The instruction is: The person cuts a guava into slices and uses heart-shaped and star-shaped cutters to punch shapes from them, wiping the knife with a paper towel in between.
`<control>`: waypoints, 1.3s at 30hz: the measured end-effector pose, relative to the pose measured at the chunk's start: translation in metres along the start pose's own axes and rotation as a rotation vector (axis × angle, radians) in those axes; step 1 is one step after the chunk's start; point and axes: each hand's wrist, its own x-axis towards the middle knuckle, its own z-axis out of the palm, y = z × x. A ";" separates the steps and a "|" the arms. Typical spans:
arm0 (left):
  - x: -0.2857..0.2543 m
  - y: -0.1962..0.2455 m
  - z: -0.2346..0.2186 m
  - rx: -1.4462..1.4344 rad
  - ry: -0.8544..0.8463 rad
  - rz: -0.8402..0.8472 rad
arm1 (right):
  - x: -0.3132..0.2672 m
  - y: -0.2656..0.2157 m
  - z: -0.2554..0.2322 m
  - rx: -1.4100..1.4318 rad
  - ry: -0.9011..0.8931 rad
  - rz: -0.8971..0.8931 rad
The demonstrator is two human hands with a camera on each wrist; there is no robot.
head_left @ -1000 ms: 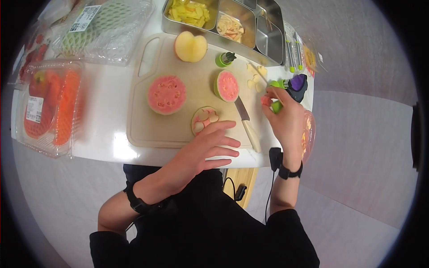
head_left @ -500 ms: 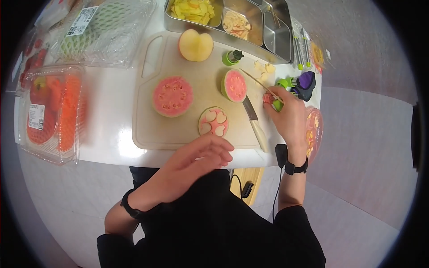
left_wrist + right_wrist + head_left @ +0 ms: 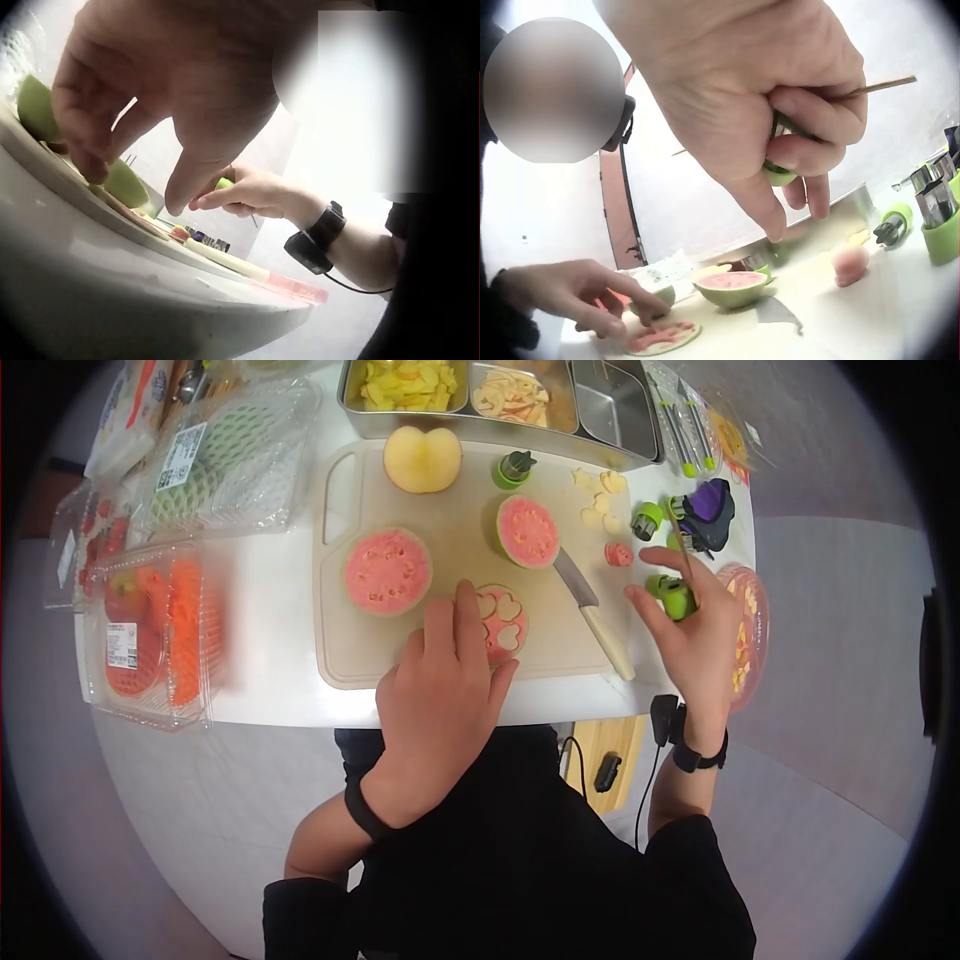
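Observation:
My right hand [image 3: 700,635] grips a green-rimmed cutter [image 3: 672,596] and a thin wooden stick [image 3: 685,545] in curled fingers, above the table right of the knife [image 3: 597,615]. Thumb and index finger stand apart. Just beyond them sits a small stack of pink pieces [image 3: 618,554]. My left hand [image 3: 435,695] reaches over the cutting board [image 3: 345,650], fingers extended, by a round guava slice [image 3: 508,622] with heart shapes in it. Its fingertips and thumb overlap the slice's left and near edges. Two cut guava halves [image 3: 388,572] [image 3: 529,532] lie beyond.
Half an apple [image 3: 423,460] and another green cutter [image 3: 514,469] stand at the board's back, before a metal compartment tray [image 3: 450,426]. Pale cut shapes [image 3: 602,500] lie at right, near more cutters [image 3: 648,520]. Plastic fruit boxes [image 3: 155,640] fill the left side.
The pink pieces, earlier pinched in my right hand, now sit on the surface; that hand has drawn back and its thumb and index have parted. My left hand has come forward to the slice.

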 end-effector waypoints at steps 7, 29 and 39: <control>0.012 0.009 -0.005 -0.021 -0.140 -0.088 | -0.033 -0.011 0.011 0.204 -0.064 0.019; 0.019 -0.006 -0.021 -1.156 -0.173 -0.228 | -0.034 -0.022 0.033 0.764 -0.306 0.142; 0.028 -0.027 -0.038 -1.566 -0.214 -0.322 | -0.013 -0.040 0.033 0.926 -0.186 0.156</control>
